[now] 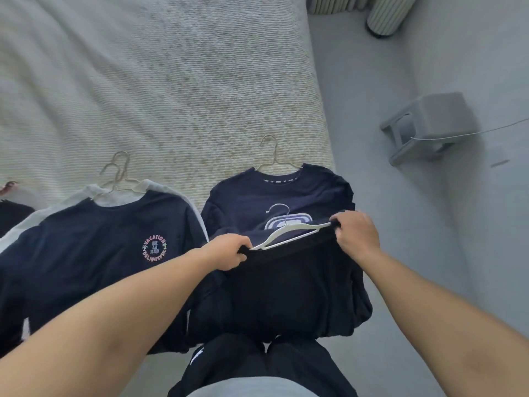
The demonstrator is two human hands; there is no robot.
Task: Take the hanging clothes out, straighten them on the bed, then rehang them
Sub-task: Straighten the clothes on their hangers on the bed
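A black garment [289, 290] hangs on a white hanger [286, 232] in front of me, over the bed's near right corner. My left hand [229, 252] grips the garment's left shoulder end and my right hand [356, 234] grips its right end at the hanger tip. Under it on the bed [143, 81] lies a navy shirt with a white graphic [257, 196] on a wire hanger [272, 153]. To the left lies a navy "Vacation" shirt [86, 253] on top of a white garment [169, 187], with two wire hangers [117, 173].
The bed's right edge runs beside grey floor. A grey step stool [429, 124] stands on the floor at the right with a thin cord [472, 133] across it. A ribbed pale bin [386, 15] stands at the top right. Another dark garment [11, 216] shows at the left edge.
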